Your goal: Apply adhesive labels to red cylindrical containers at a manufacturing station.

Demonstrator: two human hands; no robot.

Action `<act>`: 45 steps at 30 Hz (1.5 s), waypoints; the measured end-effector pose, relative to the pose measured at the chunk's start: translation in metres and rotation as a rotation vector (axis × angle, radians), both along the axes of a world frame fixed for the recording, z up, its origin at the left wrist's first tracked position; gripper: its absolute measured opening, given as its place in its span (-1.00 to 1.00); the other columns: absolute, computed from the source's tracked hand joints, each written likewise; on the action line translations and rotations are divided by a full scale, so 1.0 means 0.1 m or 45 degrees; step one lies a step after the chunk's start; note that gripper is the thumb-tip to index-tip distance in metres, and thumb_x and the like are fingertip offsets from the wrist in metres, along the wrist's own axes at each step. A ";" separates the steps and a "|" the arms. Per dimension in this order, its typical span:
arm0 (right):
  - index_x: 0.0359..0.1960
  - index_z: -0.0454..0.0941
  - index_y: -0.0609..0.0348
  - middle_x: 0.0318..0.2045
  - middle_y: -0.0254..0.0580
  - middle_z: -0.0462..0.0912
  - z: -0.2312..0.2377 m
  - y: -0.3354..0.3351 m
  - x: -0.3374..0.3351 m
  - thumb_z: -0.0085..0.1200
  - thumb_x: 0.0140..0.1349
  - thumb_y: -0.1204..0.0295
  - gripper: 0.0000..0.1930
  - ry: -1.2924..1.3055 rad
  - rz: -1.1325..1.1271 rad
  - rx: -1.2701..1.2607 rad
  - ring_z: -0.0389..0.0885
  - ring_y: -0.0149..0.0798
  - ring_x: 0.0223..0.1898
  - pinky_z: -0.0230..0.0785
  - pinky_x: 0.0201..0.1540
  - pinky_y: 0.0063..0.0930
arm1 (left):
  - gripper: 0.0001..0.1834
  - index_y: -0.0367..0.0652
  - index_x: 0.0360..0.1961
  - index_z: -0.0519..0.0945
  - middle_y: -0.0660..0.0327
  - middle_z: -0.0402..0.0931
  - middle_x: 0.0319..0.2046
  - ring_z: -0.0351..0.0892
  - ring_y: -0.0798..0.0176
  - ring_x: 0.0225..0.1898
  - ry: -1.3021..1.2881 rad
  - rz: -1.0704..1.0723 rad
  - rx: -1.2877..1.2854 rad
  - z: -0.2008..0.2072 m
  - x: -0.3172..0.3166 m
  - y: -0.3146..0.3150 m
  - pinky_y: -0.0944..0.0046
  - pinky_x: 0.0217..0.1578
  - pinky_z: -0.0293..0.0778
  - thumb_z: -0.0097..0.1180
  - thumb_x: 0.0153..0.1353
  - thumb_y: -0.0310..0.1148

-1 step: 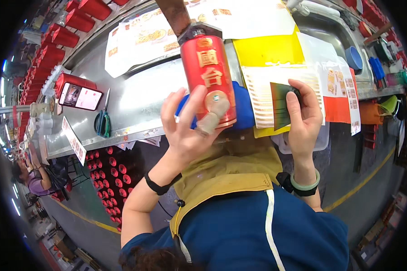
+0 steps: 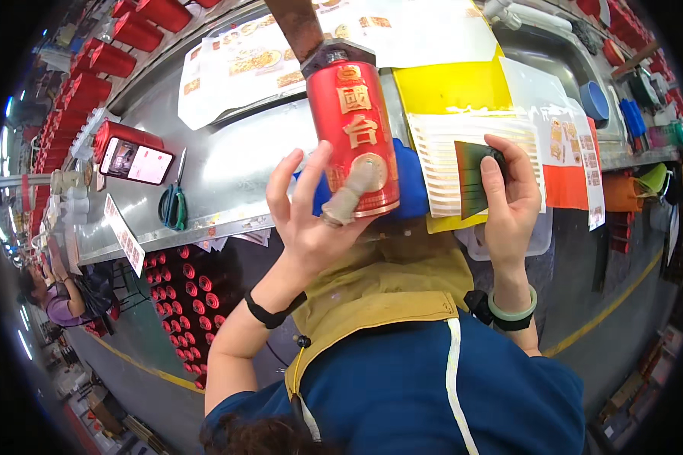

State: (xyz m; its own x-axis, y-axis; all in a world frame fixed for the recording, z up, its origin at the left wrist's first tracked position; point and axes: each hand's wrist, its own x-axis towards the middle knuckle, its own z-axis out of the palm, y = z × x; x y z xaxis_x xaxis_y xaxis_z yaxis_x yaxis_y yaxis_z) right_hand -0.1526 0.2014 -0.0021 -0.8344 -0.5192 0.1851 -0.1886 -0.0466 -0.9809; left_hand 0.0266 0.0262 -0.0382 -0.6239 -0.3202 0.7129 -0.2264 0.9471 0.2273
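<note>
A red bottle [image 2: 354,114] with gold lettering is clamped at its top in a dark metal holder [image 2: 337,54] above the bench. My left hand [image 2: 311,227] is beside its lower end. A finger in a beige finger cot touches near the round gold decal [image 2: 369,171]; two bare fingers stand apart off the bottle's left side, and the thumb is mostly hidden. My right hand [image 2: 512,197] pinches a dark green scraper [image 2: 472,179] between thumb and fingers, over a sheet of striped gold decal strips [image 2: 436,171]. A blue object [image 2: 411,182] is behind the bottle.
The metal bench [image 2: 148,182] carries scissors [image 2: 173,206], a phone [image 2: 136,161] leaning on a red bottle, printed sheets [image 2: 235,64] and a yellow folder [image 2: 463,87]. A blue cup [image 2: 593,98] is at the far right. Red bottles [image 2: 176,315] fill the space below.
The finger in the cot has moved a little left on the decal, showing more of the gold disc. The scraper stays in my right hand.
</note>
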 end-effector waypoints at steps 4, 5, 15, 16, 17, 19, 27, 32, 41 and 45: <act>0.20 0.52 0.37 -0.02 -0.26 0.61 0.04 -0.10 -0.02 0.10 0.49 0.56 -0.70 0.018 0.048 -0.004 0.54 -0.46 0.00 0.39 0.13 -0.57 | -0.40 0.05 -0.02 0.76 0.04 0.52 0.31 0.44 -0.11 0.27 0.067 0.085 0.014 0.00 -0.05 0.03 -0.03 0.17 0.47 0.62 -0.07 0.03; 0.20 0.52 0.36 -0.03 -0.27 0.61 0.05 -0.13 -0.02 0.11 0.48 0.56 -0.69 -0.025 0.063 0.012 0.53 -0.47 -0.02 0.38 0.12 -0.58 | -0.20 -0.03 0.11 0.70 -0.04 0.48 0.34 0.41 -0.19 0.32 0.084 0.048 0.040 -0.02 -0.04 0.02 -0.08 0.27 0.38 0.72 -0.22 -0.03; 0.11 0.61 0.32 -0.19 -0.24 0.67 0.08 -0.26 0.05 0.19 0.37 0.55 -0.70 0.110 0.032 0.136 0.59 -0.44 -0.16 0.47 -0.02 -0.49 | -0.30 0.13 0.20 0.70 -0.04 0.33 0.46 0.34 -0.18 0.33 -0.208 0.001 0.051 0.21 -0.07 0.01 -0.15 0.31 0.35 0.51 -0.02 0.03; 0.11 0.61 0.31 -0.17 -0.20 0.69 0.10 -0.29 0.05 0.19 0.37 0.54 -0.70 0.125 0.033 0.129 0.63 -0.38 -0.14 0.48 -0.01 -0.46 | -0.28 0.13 0.24 0.67 -0.05 0.35 0.45 0.37 -0.17 0.33 -0.185 -0.043 0.075 0.21 -0.07 0.00 -0.15 0.32 0.33 0.51 -0.02 -0.03; 0.12 0.61 0.30 -0.15 -0.13 0.71 0.02 -0.30 0.02 0.20 0.36 0.55 -0.69 0.277 0.021 0.127 0.66 -0.32 -0.11 0.50 0.01 -0.43 | -0.26 0.07 0.22 0.67 -0.08 0.37 0.44 0.38 -0.19 0.34 -0.211 -0.059 0.044 0.22 -0.08 -0.01 -0.16 0.32 0.32 0.56 -0.06 -0.02; 0.12 0.60 0.30 -0.11 -0.08 0.72 0.02 -0.31 0.03 0.20 0.37 0.55 -0.70 0.241 0.045 0.104 0.69 -0.28 -0.08 0.51 0.03 -0.42 | -0.22 0.00 0.21 0.65 -0.12 0.40 0.41 0.41 -0.23 0.35 -0.246 -0.072 0.044 0.25 -0.02 -0.01 -0.20 0.33 0.29 0.59 -0.08 -0.01; 0.11 0.59 0.30 -0.10 -0.02 0.72 0.10 -0.30 0.00 0.19 0.37 0.54 -0.70 0.208 0.053 0.102 0.71 -0.22 -0.07 0.52 0.04 -0.40 | -0.12 -0.01 0.32 0.56 -0.21 0.28 0.45 0.30 -0.38 0.40 -0.151 -0.112 0.158 0.19 -0.01 0.00 -0.26 0.36 0.25 0.59 -0.06 -0.02; 0.13 0.59 0.32 -0.05 -0.01 0.71 0.06 -0.35 -0.03 0.20 0.38 0.53 -0.69 0.200 0.096 0.126 0.70 -0.21 -0.03 0.51 0.08 -0.39 | -0.04 0.08 0.32 0.60 -0.20 0.11 0.53 -0.01 -0.44 0.53 -0.426 -0.151 0.141 0.50 -0.06 -0.08 -0.37 0.47 0.02 0.51 -0.09 0.30; 0.20 0.56 0.30 -0.05 -0.22 0.69 0.08 -0.33 -0.07 0.18 0.42 0.56 -0.66 0.225 0.104 0.195 0.64 -0.45 -0.05 0.48 0.05 -0.55 | 0.06 -0.04 0.24 0.67 -0.27 0.07 0.55 -0.02 -0.42 0.56 -0.483 -0.188 0.007 0.64 -0.29 -0.35 -0.42 0.49 -0.09 0.22 -0.06 0.60; 0.16 0.58 0.31 -0.05 -0.11 0.71 0.05 -0.29 -0.09 0.18 0.40 0.55 -0.68 0.199 0.089 0.175 0.68 -0.32 -0.03 0.50 0.07 -0.46 | 0.04 -0.02 0.24 0.68 -0.31 0.08 0.54 -0.01 -0.43 0.55 -0.476 -0.209 0.054 0.62 -0.25 -0.30 -0.42 0.48 -0.07 0.17 -0.01 0.61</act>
State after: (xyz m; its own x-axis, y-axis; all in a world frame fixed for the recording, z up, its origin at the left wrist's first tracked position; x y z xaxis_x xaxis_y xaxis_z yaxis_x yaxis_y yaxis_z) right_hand -0.1619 0.1722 0.0028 -0.7623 -0.6039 0.2326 -0.3396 0.0674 -0.9381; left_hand 0.0019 -0.0039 0.0235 -0.8827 -0.2192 0.4157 -0.1477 0.9691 0.1974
